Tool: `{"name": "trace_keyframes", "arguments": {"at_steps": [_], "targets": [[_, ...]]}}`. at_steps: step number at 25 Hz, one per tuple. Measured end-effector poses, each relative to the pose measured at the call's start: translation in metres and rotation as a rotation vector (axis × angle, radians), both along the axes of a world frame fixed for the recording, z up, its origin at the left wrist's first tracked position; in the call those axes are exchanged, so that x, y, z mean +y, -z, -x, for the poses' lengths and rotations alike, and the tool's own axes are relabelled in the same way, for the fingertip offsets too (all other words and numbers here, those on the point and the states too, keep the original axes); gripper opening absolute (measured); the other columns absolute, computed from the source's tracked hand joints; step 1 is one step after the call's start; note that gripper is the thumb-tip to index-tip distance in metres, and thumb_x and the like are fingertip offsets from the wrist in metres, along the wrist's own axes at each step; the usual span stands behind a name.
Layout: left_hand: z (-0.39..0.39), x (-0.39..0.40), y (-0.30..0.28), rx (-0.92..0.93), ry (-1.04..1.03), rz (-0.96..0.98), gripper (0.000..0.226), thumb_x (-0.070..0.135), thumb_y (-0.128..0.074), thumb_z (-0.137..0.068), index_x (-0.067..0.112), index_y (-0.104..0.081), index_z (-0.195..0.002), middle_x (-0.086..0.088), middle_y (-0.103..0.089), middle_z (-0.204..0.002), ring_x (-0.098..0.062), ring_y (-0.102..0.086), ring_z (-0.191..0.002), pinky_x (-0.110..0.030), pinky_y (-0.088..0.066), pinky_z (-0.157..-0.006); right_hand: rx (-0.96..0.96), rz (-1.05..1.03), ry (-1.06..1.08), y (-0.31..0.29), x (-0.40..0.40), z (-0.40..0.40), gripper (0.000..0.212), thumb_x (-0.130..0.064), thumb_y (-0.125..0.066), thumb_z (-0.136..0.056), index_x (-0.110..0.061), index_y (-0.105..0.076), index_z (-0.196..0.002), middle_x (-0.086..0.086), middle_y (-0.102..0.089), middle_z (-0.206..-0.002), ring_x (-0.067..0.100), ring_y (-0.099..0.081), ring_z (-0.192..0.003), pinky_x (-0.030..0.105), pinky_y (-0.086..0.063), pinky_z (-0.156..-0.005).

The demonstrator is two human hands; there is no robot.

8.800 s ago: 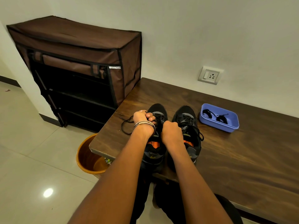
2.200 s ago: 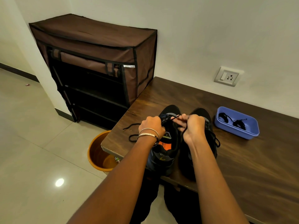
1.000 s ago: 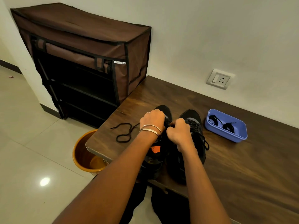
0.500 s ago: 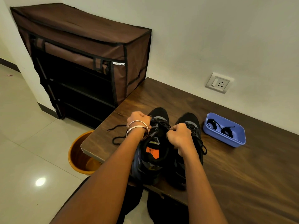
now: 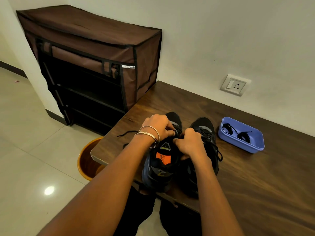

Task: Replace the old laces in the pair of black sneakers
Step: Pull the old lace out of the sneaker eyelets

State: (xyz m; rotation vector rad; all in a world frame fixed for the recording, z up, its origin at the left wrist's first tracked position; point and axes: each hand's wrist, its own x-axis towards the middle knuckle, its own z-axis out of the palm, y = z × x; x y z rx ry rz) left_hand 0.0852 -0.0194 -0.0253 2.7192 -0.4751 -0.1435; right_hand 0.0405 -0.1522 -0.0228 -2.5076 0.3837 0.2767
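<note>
Centre of frame: your left hand (image 5: 160, 126) and right hand (image 5: 190, 143) both pinch the old lace (image 5: 127, 133) at the left sneaker (image 5: 162, 166), fingers curled tight. Its loose end trails left across the bench (image 5: 255, 176). Right sneaker (image 5: 207, 133) fully laced, untouched. New laces (image 5: 238, 133) coiled in the blue tray (image 5: 245, 147), right. Judged early: unlacing underway.

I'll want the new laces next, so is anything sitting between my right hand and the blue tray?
Yes: the right black sneaker stands between the right hand and the blue plastic tray holding two coiled black laces; reach over it.
</note>
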Motion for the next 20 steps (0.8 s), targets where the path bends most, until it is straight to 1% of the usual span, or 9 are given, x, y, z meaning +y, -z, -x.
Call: {"name": "trace_keyframes", "arguments": {"at_steps": [2,5,9,11,14,16,17,18,20], "targets": [[0.001,-0.007,0.0,0.007,-0.062,0.041,0.021,0.041,-0.065,-0.087,0.036,-0.071,-0.106,0.003,-0.066,-0.108,-0.019,-0.061,-0.099,-0.035,-0.052,-0.083,-0.01,0.004,0.005,-0.001,0.0,0.002,0.028,-0.028,-0.068,-0.089,-0.008,-0.052,-0.101,0.014,-0.061,-0.102,0.034,-0.069,-0.076,0.039,-0.061,-0.055],[0.005,-0.018,-0.003,0.009,-0.107,-0.021,0.016,0.034,-0.067,-0.086,0.028,-0.069,-0.1,0.001,-0.063,-0.107,-0.023,-0.061,-0.1,-0.038,-0.051,-0.087,-0.017,-0.004,0.009,-0.003,0.001,0.005,0.027,-0.025,-0.068,-0.09,-0.008,-0.052,-0.103,0.013,-0.059,-0.101,0.033,-0.068,-0.08,0.034,-0.059,-0.052],[0.009,-0.022,-0.005,-0.053,-0.107,-0.067,0.015,0.031,-0.056,-0.093,0.022,-0.063,-0.103,-0.004,-0.057,-0.112,-0.029,-0.059,-0.102,-0.04,-0.049,-0.082,-0.017,0.018,0.005,0.001,0.0,0.003,0.026,-0.026,-0.067,-0.089,-0.008,-0.053,-0.101,0.014,-0.062,-0.098,0.034,-0.068,-0.08,0.04,-0.061,-0.062],[0.01,-0.013,-0.009,-0.087,-0.206,0.057,0.017,0.031,-0.052,-0.095,0.019,-0.06,-0.104,-0.005,-0.058,-0.109,-0.031,-0.06,-0.1,-0.04,-0.049,-0.08,-0.009,0.017,-0.002,0.004,0.0,0.002,0.025,-0.028,-0.067,-0.088,-0.01,-0.053,-0.098,0.014,-0.064,-0.098,0.035,-0.068,-0.079,0.043,-0.061,-0.069],[0.004,0.017,-0.007,-0.144,-0.624,0.441,0.017,0.032,-0.054,-0.094,0.016,-0.06,-0.097,-0.007,-0.063,-0.103,-0.032,-0.061,-0.094,-0.04,-0.048,-0.077,-0.006,0.007,-0.007,0.006,0.002,0.0,0.026,-0.03,-0.067,-0.087,-0.009,-0.054,-0.093,0.013,-0.065,-0.096,0.037,-0.068,-0.081,0.046,-0.059,-0.078],[-0.001,0.036,0.002,-0.154,-0.818,0.556,0.012,0.03,-0.058,-0.092,0.018,-0.062,-0.092,-0.008,-0.064,-0.101,-0.032,-0.062,-0.094,-0.04,-0.049,-0.076,-0.002,0.008,-0.011,0.007,0.001,-0.001,0.025,-0.03,-0.067,-0.088,-0.01,-0.054,-0.091,0.013,-0.065,-0.096,0.037,-0.068,-0.081,0.046,-0.059,-0.08],[-0.002,0.041,0.006,-0.143,-0.84,0.556,0.008,0.027,-0.059,-0.09,0.021,-0.063,-0.093,-0.007,-0.064,-0.103,-0.031,-0.061,-0.097,-0.039,-0.049,-0.076,0.001,0.003,-0.012,0.007,0.0,-0.002,0.024,-0.03,-0.066,-0.088,-0.01,-0.054,-0.09,0.013,-0.065,-0.095,0.037,-0.068,-0.081,0.046,-0.059,-0.08],[-0.004,0.042,0.009,-0.131,-0.817,0.529,0.012,0.024,-0.059,-0.088,0.023,-0.064,-0.1,-0.006,-0.063,-0.106,-0.03,-0.059,-0.101,-0.038,-0.048,-0.079,0.004,-0.003,-0.016,0.007,0.0,-0.003,0.024,-0.03,-0.066,-0.088,-0.01,-0.054,-0.09,0.012,-0.065,-0.096,0.037,-0.068,-0.081,0.046,-0.059,-0.079],[-0.003,0.035,0.007,-0.134,-0.65,0.439,0.029,0.022,-0.058,-0.087,0.027,-0.062,-0.115,-0.004,-0.058,-0.117,-0.029,-0.05,-0.112,-0.04,-0.044,-0.09,0.008,-0.01,-0.02,0.007,-0.001,-0.004,0.025,-0.031,-0.066,-0.089,-0.009,-0.056,-0.094,0.012,-0.065,-0.097,0.036,-0.068,-0.081,0.047,-0.059,-0.079]]}}
